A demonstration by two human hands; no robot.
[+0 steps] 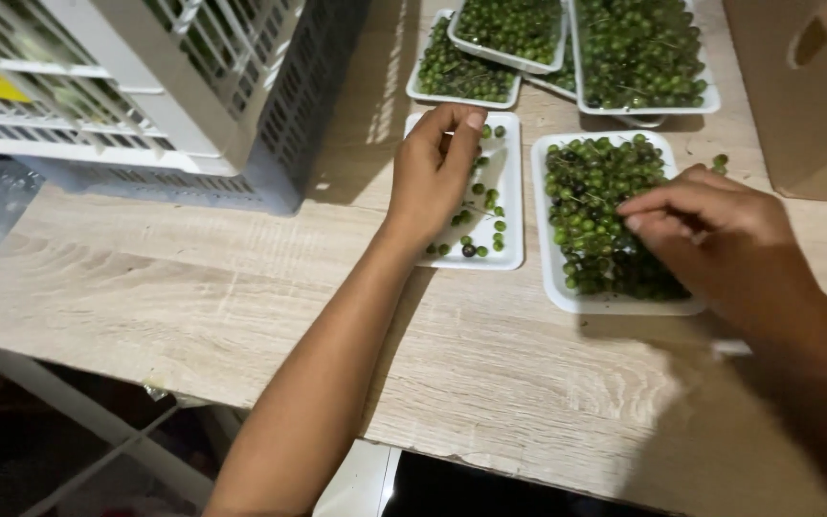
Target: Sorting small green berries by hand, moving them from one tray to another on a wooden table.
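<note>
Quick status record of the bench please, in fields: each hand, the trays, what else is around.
left hand: rests on sparse white foam tray holding a few small green berries
right hand: fingers in the heaped white foam tray of green berries
further trays: three full white trays stacked behind
surface: pale wooden table
around: grey plastic crate, cardboard box

A pale wood-grain bench (193,297) fills most of the view, lit from above, with slatted shadows falling near its far edge. A grey and white slotted plastic crate (193,105) stands on its far left part. A brown cardboard box (806,96) sits at the far right. Below the bench the floor (11,450) lies dark, crossed by white frame bars (98,431).
</note>
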